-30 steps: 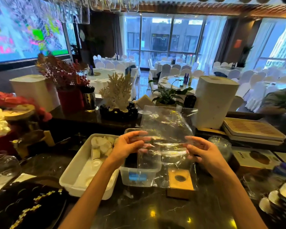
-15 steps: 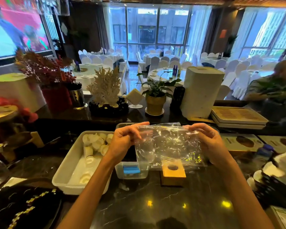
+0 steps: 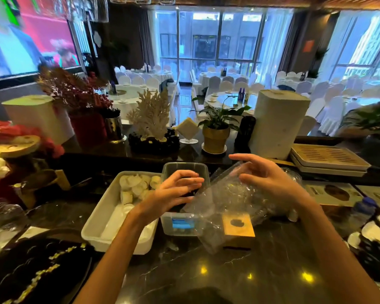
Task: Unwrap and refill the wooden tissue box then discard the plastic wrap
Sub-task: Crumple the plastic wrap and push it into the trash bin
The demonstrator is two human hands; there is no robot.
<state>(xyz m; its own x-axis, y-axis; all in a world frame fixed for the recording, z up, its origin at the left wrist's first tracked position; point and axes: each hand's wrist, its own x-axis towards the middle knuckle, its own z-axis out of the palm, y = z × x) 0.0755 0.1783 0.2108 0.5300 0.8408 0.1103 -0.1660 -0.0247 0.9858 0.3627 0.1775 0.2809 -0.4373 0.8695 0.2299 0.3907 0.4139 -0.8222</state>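
The clear plastic wrap [image 3: 223, 199] hangs crumpled above the counter, between my hands. My right hand [image 3: 267, 182] is on its right side with the film bunched under the palm and the fingers loosely curled over it. My left hand [image 3: 177, 191] is just left of the wrap, fingers spread and off the film. The wooden tissue box [image 3: 238, 224], light wood with a round dark hole on top, stands on the dark marble counter [image 3: 239, 273] below the wrap and is partly seen through it.
A white tub [image 3: 98, 224] with white rolled pieces sits left of a clear plastic container [image 3: 184, 168] with a blue label. A water bottle [image 3: 361, 212] and plates are at the right. A glass jar [image 3: 2, 218] is at the left. Potted plant [image 3: 215, 139], paper roll [image 3: 276, 123] and stacked trays [image 3: 329, 155] line the raised ledge.
The wrap went from held up flat to crumpled, and now sags lower toward my right hand. My left hand has let go of it and opened.
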